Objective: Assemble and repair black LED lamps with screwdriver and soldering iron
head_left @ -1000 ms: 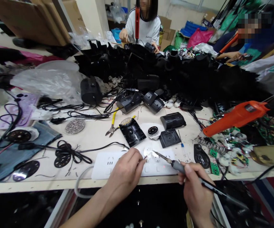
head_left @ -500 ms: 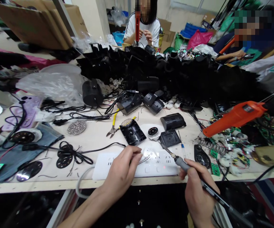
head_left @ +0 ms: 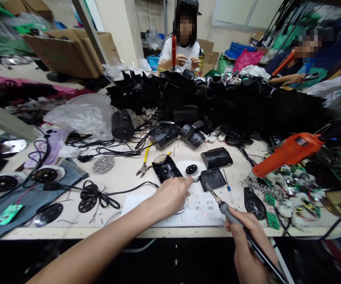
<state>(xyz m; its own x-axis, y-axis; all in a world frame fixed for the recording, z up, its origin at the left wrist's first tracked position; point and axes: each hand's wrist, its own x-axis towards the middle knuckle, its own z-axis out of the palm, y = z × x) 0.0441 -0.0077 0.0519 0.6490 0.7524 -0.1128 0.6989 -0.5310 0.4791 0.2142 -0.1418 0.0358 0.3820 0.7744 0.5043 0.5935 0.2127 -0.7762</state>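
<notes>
My right hand (head_left: 247,240) is closed around the grey-and-black grip of a soldering iron (head_left: 232,217). Its metal tip points up and left, over the lower edge of a flat black plastic housing piece (head_left: 213,180). Stretched across the bench, my left hand (head_left: 172,193) has its fingers bent together at the lower edge of a white round part with a black disc (head_left: 192,170). What lies between those fingertips is hidden. Beneath this hand is a white power strip (head_left: 161,220), with thin wires showing beside the palm. An open black housing (head_left: 167,170) lies just beyond the left hand.
Yellow-handled cutters (head_left: 143,169) and a tin of metal bits (head_left: 103,164) lie left of centre. An orange electric screwdriver (head_left: 288,154) hangs at right above circuit boards and a spring (head_left: 266,189). Black housings (head_left: 217,96) are heaped behind. Two people sit across the bench.
My left hand has moved forward and right from the power strip to the white round part. The soldering iron stays in my right hand, its tip near the flat housing. The camera view has shifted.
</notes>
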